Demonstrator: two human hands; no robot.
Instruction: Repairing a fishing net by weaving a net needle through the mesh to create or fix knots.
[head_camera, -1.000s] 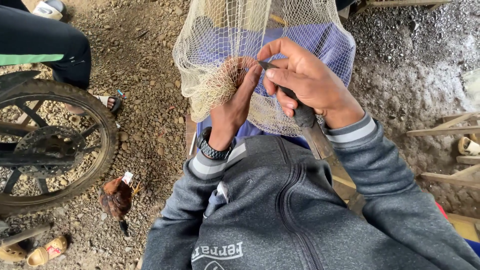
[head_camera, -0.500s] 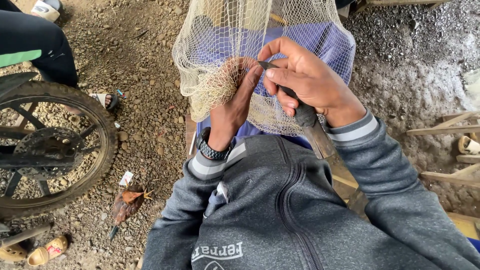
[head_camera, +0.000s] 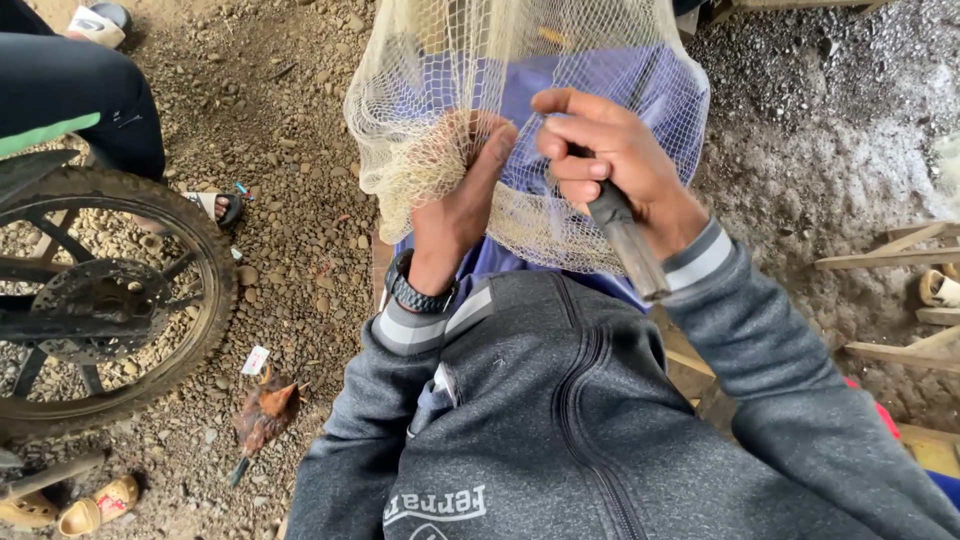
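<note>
A pale yellow mesh net (head_camera: 440, 70) hangs in front of me over blue cloth (head_camera: 640, 90). My left hand (head_camera: 462, 195), with a black watch on its wrist, is closed on a bunched fold of the net. My right hand (head_camera: 605, 160) grips a dark flat tool (head_camera: 628, 240) whose handle end sticks out toward my grey sleeve. The tool's tip is hidden behind my fingers at the net. Both hands are close together, almost touching.
A motorcycle wheel (head_camera: 110, 300) stands at the left on gravel, with another person's dark trouser leg (head_camera: 90, 90) and sandalled foot (head_camera: 215, 205) beside it. A small brown chicken (head_camera: 265, 412) is below the wheel. Wooden slats (head_camera: 890, 260) lie at the right.
The chicken has walked right, away from the wheel. The other person's leg has shifted. My hands stay on the net, the right one lifted slightly.
</note>
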